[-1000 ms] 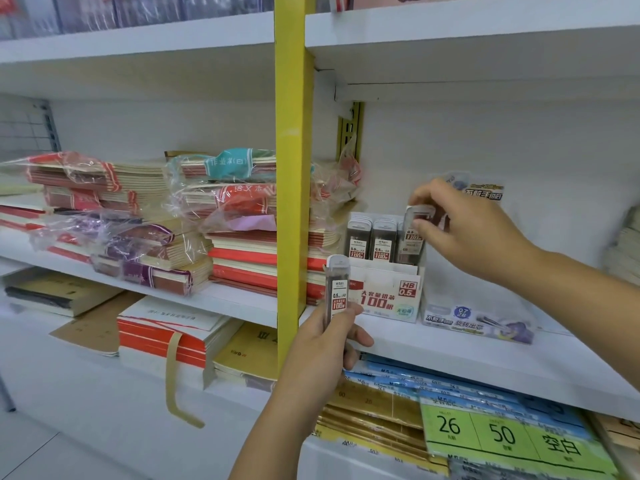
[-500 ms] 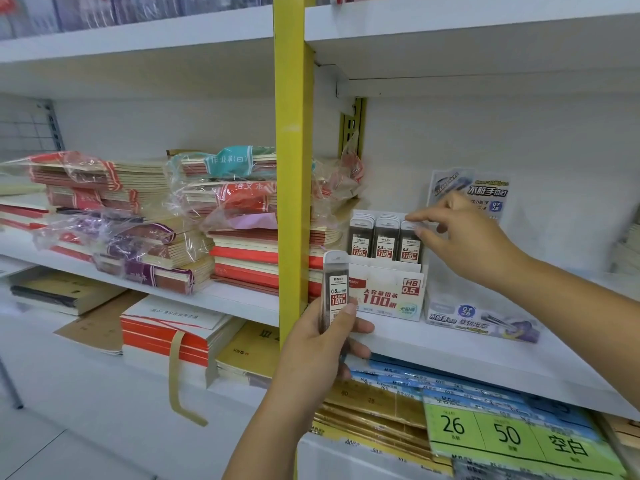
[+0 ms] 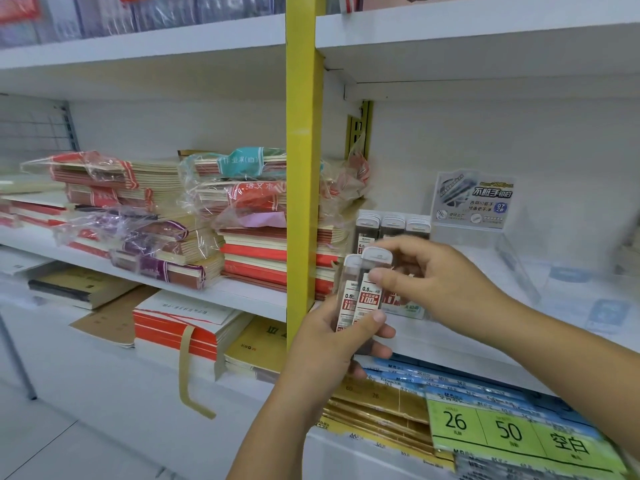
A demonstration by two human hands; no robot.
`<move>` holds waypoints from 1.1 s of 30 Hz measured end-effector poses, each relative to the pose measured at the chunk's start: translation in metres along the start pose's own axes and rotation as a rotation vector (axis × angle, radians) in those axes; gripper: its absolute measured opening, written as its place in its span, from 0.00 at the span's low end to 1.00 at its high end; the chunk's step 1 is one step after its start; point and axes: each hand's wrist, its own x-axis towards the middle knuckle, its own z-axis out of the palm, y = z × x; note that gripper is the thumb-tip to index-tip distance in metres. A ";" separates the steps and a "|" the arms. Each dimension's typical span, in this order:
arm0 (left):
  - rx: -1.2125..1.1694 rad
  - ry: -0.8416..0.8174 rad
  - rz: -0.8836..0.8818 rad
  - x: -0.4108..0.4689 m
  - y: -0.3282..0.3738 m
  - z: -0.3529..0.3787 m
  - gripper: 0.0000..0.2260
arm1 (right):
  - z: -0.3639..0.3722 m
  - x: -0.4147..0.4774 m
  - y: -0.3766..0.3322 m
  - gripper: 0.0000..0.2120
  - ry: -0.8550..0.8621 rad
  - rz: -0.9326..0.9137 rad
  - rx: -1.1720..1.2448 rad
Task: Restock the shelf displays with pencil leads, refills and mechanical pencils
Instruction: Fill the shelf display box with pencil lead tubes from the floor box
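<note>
Two clear plastic pencil-lead cases (image 3: 360,296) with white caps and red labels stand upright, side by side, in my left hand (image 3: 332,344), with my thumb across their fronts and my fingers curled behind. My right hand (image 3: 440,282) pinches the nearer case by its upper part, thumb on the label. I hold both just in front of the white shelf (image 3: 450,344), where more white-capped cases (image 3: 391,225) sit in rows near the yellow post (image 3: 300,202).
</note>
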 end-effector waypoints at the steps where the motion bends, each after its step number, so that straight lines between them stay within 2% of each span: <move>1: 0.000 -0.002 0.003 0.000 0.000 0.000 0.06 | 0.003 0.001 -0.001 0.09 0.005 0.000 0.016; 4: 0.006 0.020 0.007 -0.001 -0.001 -0.002 0.08 | 0.003 0.006 -0.005 0.06 0.068 0.018 0.077; 8: -0.007 0.102 -0.020 0.000 -0.002 -0.010 0.09 | -0.010 0.021 -0.011 0.04 0.401 -0.072 0.096; 10: 0.020 0.125 -0.010 0.000 -0.003 -0.014 0.09 | -0.015 0.032 -0.013 0.04 0.486 -0.179 -0.037; 14: 0.013 0.182 0.016 -0.001 -0.005 -0.021 0.08 | -0.013 0.051 -0.005 0.05 0.348 -0.234 -0.454; 18: -0.006 0.229 0.032 -0.002 -0.004 -0.027 0.10 | -0.003 0.062 0.010 0.06 0.228 -0.179 -0.573; 22: -0.018 0.253 0.029 -0.003 -0.004 -0.033 0.09 | 0.000 0.071 0.019 0.15 0.232 -0.103 -0.613; 27: -0.012 0.268 0.023 -0.003 -0.006 -0.036 0.07 | 0.000 0.079 0.025 0.11 0.336 -0.188 -0.881; 33: -0.018 0.267 0.023 -0.003 -0.007 -0.037 0.07 | -0.003 0.080 0.031 0.13 0.352 -0.121 -0.916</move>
